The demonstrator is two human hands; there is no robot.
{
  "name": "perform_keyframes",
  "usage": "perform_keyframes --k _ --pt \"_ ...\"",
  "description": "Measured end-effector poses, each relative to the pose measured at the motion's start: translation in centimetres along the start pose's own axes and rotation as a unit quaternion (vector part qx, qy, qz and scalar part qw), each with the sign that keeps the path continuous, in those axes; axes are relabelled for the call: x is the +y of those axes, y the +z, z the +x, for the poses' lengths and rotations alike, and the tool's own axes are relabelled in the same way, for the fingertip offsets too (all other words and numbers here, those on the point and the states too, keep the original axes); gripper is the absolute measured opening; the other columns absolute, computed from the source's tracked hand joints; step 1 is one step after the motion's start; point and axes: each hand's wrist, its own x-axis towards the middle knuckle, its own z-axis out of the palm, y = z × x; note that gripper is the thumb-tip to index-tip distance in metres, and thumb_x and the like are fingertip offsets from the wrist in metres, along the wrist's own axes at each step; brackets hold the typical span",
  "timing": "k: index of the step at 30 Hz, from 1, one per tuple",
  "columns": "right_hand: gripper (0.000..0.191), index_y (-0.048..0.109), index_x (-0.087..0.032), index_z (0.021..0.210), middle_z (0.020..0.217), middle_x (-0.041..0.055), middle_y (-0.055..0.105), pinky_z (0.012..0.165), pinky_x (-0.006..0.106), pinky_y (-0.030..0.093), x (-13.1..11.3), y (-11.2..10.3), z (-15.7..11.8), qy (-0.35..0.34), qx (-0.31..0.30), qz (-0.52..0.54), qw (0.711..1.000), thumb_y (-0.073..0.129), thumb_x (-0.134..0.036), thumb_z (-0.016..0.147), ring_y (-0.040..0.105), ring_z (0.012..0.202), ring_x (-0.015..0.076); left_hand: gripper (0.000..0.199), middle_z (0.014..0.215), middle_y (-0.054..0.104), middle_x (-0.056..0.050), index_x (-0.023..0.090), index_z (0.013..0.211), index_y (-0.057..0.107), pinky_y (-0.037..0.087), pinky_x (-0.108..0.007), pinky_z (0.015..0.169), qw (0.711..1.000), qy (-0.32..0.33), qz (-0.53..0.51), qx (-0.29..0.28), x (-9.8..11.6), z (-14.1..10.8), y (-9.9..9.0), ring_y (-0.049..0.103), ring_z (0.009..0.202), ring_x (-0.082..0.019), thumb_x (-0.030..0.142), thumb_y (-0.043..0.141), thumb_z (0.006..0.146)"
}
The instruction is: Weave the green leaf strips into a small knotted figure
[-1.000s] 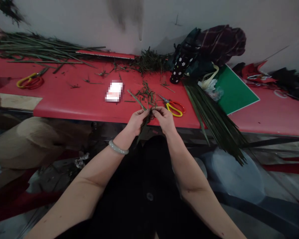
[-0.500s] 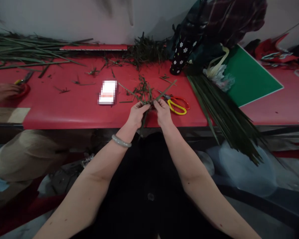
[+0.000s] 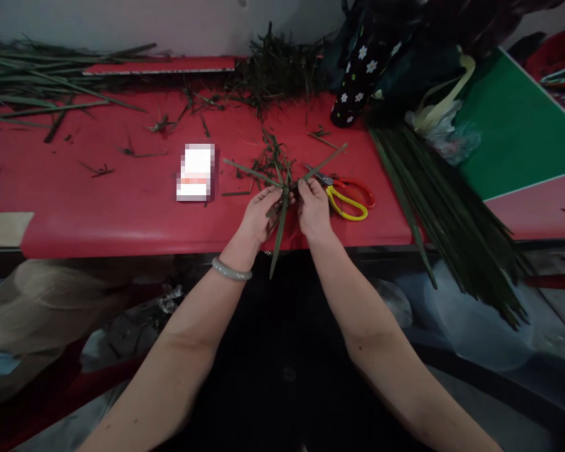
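Fingers of the left hand (image 3: pixel 260 215) and right hand (image 3: pixel 314 212) pinch the leaf-strip piece (image 3: pixel 285 193) over the table (image 3: pixel 136 216), judged part-done: strips gathered at a crossed centre, long ends left loose.

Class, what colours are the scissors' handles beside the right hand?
One yellow handle and one red handle, best seen in the head view.
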Motion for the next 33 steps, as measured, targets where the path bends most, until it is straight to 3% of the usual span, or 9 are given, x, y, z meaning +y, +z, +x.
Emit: perform_keyframes --k 10,16,20,24,28,33 --pt "0.032 0.044 -0.022 0.079 0.070 -0.0018 0.053 0.054 0.022 0.043 0.2 -0.1 0.1 -0.023 -0.009 -0.031 0.999 0.047 -0.054 0.075 0.053 0.063 0.0090 0.010 0.073 0.064 0.000 0.016 0.078 0.062 0.047 -0.024 0.074 1.000 -0.019 -0.005 -0.023 -0.1 0.1 -0.1 0.061 0.076 -0.011 0.012 0.060 0.069" --pt "0.031 0.047 -0.024 0.089 0.081 0.0000 0.056 0.067 0.026 0.046 0.5 -0.2 -0.3 -0.059 0.002 -0.053 0.997 0.046 -0.052 0.077 0.056 0.075 0.0114 0.010 0.083 0.066 -0.001 0.017 0.081 0.061 0.047 -0.025 0.078 0.999 0.020 -0.047 0.003 -0.3 0.2 -0.9 0.061 0.088 -0.013 0.019 0.059 0.072" --pt "0.026 0.054 -0.023 0.087 0.084 0.0010 0.057 0.077 0.028 0.045 0.6 -0.3 -1.2 -0.109 0.014 -0.127 0.986 0.048 -0.046 0.077 0.055 0.081 0.0130 0.013 0.091 0.066 -0.002 0.018 0.085 0.060 0.046 -0.026 0.081 0.997 0.035 -0.070 0.005 -0.4 0.2 -1.2 0.058 0.097 -0.015 0.022 0.058 0.073" --pt "0.021 0.060 -0.023 0.083 0.086 0.0013 0.059 0.085 0.030 0.041 0.3 -0.5 -1.7 -0.153 -0.058 -0.216 0.963 0.050 -0.040 0.077 0.054 0.087 0.0143 0.012 0.091 0.065 -0.003 0.018 0.084 0.059 0.046 -0.027 0.082 0.996 0.043 -0.083 0.006 -0.4 0.2 -1.3 0.058 0.098 -0.015 0.023 0.058 0.073" --pt "0.015 0.062 -0.024 0.083 0.085 0.0000 0.060 0.086 0.031 0.040 0.1 -0.7 -1.6 -0.135 -0.127 -0.244 0.952 0.054 -0.035 0.076 0.054 0.086 0.0144 0.011 0.091 0.065 -0.003 0.017 0.083 0.059 0.046 -0.026 0.081 0.996 0.041 -0.081 0.005 -0.3 0.2 -1.4 0.059 0.095 -0.015 0.023 0.059 0.073" --pt "0.015 0.059 -0.022 0.081 0.074 -0.0019 0.058 0.076 0.029 0.043 0.4 -0.9 -1.7 -0.081 -0.098 -0.179 0.976 0.051 -0.034 0.076 0.053 0.072 0.0122 0.016 0.092 0.065 -0.002 0.019 0.086 0.059 0.046 -0.026 0.079 0.996 0.034 -0.076 0.022 -0.2 -0.1 -1.2 0.059 0.093 -0.014 0.025 0.063 0.071"
